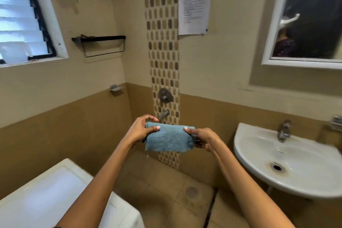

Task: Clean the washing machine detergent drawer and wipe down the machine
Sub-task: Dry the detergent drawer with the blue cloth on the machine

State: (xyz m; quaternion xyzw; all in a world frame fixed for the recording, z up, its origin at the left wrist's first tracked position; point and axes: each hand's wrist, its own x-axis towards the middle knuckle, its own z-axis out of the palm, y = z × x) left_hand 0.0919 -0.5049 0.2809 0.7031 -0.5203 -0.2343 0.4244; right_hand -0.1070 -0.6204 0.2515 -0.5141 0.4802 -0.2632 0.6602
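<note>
A folded blue cloth (169, 139) hangs in the air in front of me, stretched between both hands. My left hand (141, 128) pinches its left end, thumb in front and fingers curled over the top. Its right end is pinched by my right hand (200, 137), which also seems to hold a small dark thing beneath the cloth. A drop of water falls from the cloth's lower left corner. The white washing machine (55, 196) stands at the lower left, under my left forearm. Its detergent drawer is not in view.
A white wash basin (285, 161) with a tap (283, 130) hangs on the right wall. A wall tap (163, 114) sticks out behind the cloth. The tiled floor has a drain (191, 190). Two black shelves (100, 40) and a louvred window (22, 15) are at the left, a mirror (305, 16) at the right.
</note>
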